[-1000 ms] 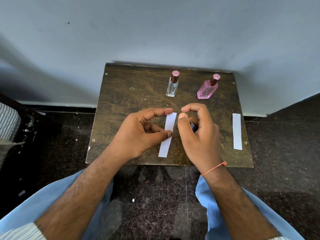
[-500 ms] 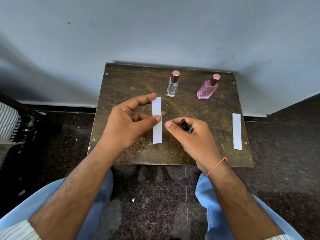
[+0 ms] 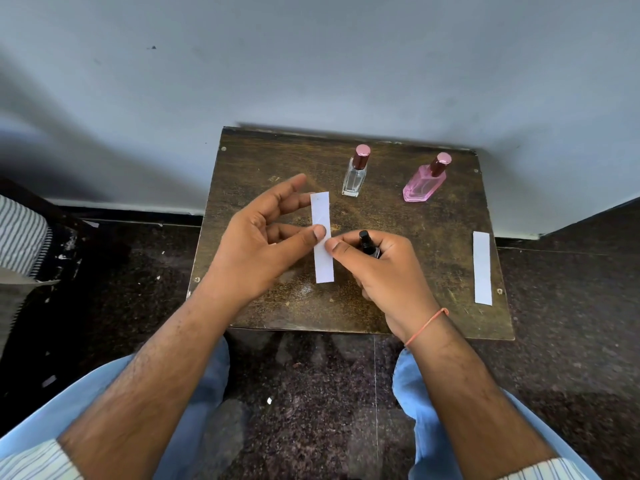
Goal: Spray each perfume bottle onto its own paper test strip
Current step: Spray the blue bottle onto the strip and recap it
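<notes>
My left hand (image 3: 263,237) pinches a white paper strip (image 3: 322,252) between thumb and fingers, upright above the small wooden table (image 3: 415,289). My right hand (image 3: 381,271) grips a small dark perfume bottle (image 3: 367,242) just right of the strip, its black nozzle poking up; the thumb touches the strip's edge. A clear bottle (image 3: 355,174) and a pink bottle (image 3: 424,183), both with rose caps, stand at the table's back. A second white strip (image 3: 482,268) lies flat near the right edge.
The table stands against a pale wall (image 3: 311,64). Dark speckled floor (image 3: 311,393) surrounds it. My knees in light blue trousers sit below the table's front edge. A dark chair with striped cloth (image 3: 20,237) is at the far left.
My left hand lifted the strip off the table and now holds it upright. My right hand opened its grip to show the dark bottle's nozzle and moved close beside the strip.
</notes>
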Demonstrator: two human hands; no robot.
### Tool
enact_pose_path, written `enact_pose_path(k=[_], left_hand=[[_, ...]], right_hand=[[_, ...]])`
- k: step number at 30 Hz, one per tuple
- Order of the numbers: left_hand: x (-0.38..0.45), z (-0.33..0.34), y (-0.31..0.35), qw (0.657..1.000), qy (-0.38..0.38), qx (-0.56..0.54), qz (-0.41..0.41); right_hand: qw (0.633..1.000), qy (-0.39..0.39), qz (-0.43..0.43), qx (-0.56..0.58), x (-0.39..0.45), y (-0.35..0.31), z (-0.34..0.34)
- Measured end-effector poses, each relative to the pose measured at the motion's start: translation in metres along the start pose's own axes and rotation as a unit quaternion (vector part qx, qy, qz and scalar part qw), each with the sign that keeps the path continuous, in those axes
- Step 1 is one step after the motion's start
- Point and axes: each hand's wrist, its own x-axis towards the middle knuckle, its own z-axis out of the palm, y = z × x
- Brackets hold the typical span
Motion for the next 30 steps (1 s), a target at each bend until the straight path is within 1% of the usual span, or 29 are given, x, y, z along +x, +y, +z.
enact_pose_path(k=[1, 3, 5, 7, 9, 11, 13, 14, 16, 21, 26, 30], left_hand=[[0.001, -0.004, 0.001, 1.000, 0.005, 0.014, 0.006], [0.003, -0.017, 0.000, 0.996, 0.028, 0.086, 0.015], [0.004, -0.032, -0.003, 0.980, 0.064, 0.187, 0.016], [0.004, -0.045, -0.005, 0.962, 0.079, 0.259, 0.009], [0.002, -0.054, -0.005, 0.950, 0.062, 0.305, -0.004], [-0.003, -0.056, -0.007, 0.930, 0.027, 0.365, -0.001], [-0.007, -0.054, -0.013, 0.915, -0.007, 0.402, 0.006], [-0.009, -0.053, -0.016, 0.913, -0.018, 0.407, 0.007], [-0.008, -0.051, -0.021, 0.913, -0.017, 0.406, 0.013], [-0.005, -0.051, -0.023, 0.916, 0.026, 0.401, 0.014], [-0.004, -0.057, -0.018, 0.924, 0.070, 0.374, 0.039], [-0.004, -0.061, -0.016, 0.930, 0.082, 0.356, 0.045]], right_hand=[[1.000, 0.007, 0.005, 0.000, 0.003, 0.000, 0.002], [1.000, 0.021, 0.016, -0.002, 0.009, 0.002, 0.006], [0.999, 0.027, 0.026, -0.011, 0.014, 0.003, 0.009], [0.999, 0.029, 0.033, -0.023, 0.018, 0.004, 0.013], [0.998, 0.034, 0.043, -0.026, 0.022, 0.006, 0.017], [0.997, 0.036, 0.052, -0.033, 0.027, 0.009, 0.022], [0.997, 0.038, 0.054, -0.046, 0.030, 0.010, 0.027], [0.996, 0.039, 0.051, -0.054, 0.032, 0.011, 0.030], [0.995, 0.042, 0.046, -0.072, 0.034, 0.011, 0.033], [0.989, 0.059, 0.036, -0.130, 0.042, 0.011, 0.043], [0.979, 0.071, 0.036, -0.190, 0.048, 0.005, 0.057], [0.966, 0.085, 0.033, -0.243, 0.053, 0.000, 0.064]])
